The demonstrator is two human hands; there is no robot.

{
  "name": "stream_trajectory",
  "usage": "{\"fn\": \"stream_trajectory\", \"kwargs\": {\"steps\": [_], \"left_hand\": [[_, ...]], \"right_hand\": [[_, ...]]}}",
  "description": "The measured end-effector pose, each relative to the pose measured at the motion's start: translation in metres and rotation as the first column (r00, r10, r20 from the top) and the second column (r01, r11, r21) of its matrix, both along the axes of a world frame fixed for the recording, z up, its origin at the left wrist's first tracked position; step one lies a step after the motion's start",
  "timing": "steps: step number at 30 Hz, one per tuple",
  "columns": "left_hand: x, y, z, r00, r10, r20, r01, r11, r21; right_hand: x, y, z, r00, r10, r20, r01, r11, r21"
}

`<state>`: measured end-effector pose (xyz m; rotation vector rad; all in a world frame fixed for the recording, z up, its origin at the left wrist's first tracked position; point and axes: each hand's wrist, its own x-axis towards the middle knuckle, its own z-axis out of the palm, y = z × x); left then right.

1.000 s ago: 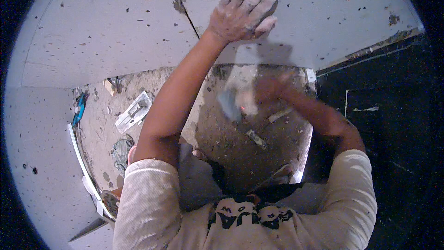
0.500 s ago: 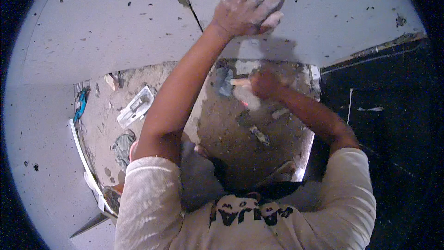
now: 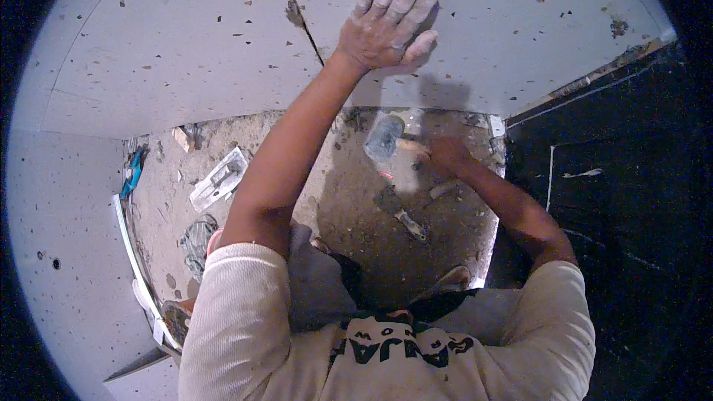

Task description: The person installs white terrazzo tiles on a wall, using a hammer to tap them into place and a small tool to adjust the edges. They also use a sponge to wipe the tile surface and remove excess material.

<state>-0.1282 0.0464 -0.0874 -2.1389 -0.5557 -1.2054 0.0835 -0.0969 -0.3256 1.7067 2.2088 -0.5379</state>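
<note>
My left hand (image 3: 390, 22), dusty and with its fingers spread, lies flat against the pale speckled panel (image 3: 208, 44) in front of me. Lower down and to the right, my right hand (image 3: 445, 154) is closed round the wooden handle of a mallet (image 3: 385, 138). The mallet's grey, dusty head points left, just short of the panel's lower edge. Below it on the dirty floor lies a trowel-like tool (image 3: 410, 224), its blade dark and hard to make out. My forearm partly covers the ground left of the mallet.
A whitish plastering float (image 3: 220, 178) rests on the floor at the left, near a crumpled grey bag (image 3: 199, 241). Farther left lies a teal tool (image 3: 134, 171) by the side wall. A black panel (image 3: 609, 200) stands close on my right. A dark gap (image 3: 301, 15) splits the speckled panel.
The mallet has shifted slightly right and its head now shows more clearly. My right hand has moved a little right with it. The left hand stays on the panel, slightly lower and left in view.
</note>
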Motion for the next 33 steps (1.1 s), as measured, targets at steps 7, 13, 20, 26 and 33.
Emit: {"fn": "stream_trajectory", "kwargs": {"steps": [7,13,20,26,33], "left_hand": [[-0.009,-0.011,-0.021,0.991,-0.134,-0.015,0.128,0.969,-0.211],[-0.053,-0.115,-0.157,0.981,0.073,0.178,0.132,0.418,-0.899],[-0.094,-0.061,-0.27,0.623,0.727,0.288,0.782,-0.571,-0.248],[-0.098,-0.01,-0.336,0.347,0.902,0.259,0.936,-0.351,-0.032],[-0.119,0.008,-0.338,0.516,0.804,0.295,0.853,-0.45,-0.263]], "right_hand": [[0.017,-0.063,0.05,0.996,0.077,-0.04,-0.08,0.992,-0.096],[0.029,-0.081,0.026,0.978,-0.165,0.126,0.183,0.972,-0.149],[0.017,-0.081,0.067,0.989,-0.084,-0.123,0.072,0.992,-0.099],[0.021,-0.079,0.003,0.977,-0.185,-0.104,0.174,0.979,-0.108],[0.004,-0.092,0.031,0.94,-0.245,-0.238,0.217,0.966,-0.14]]}}
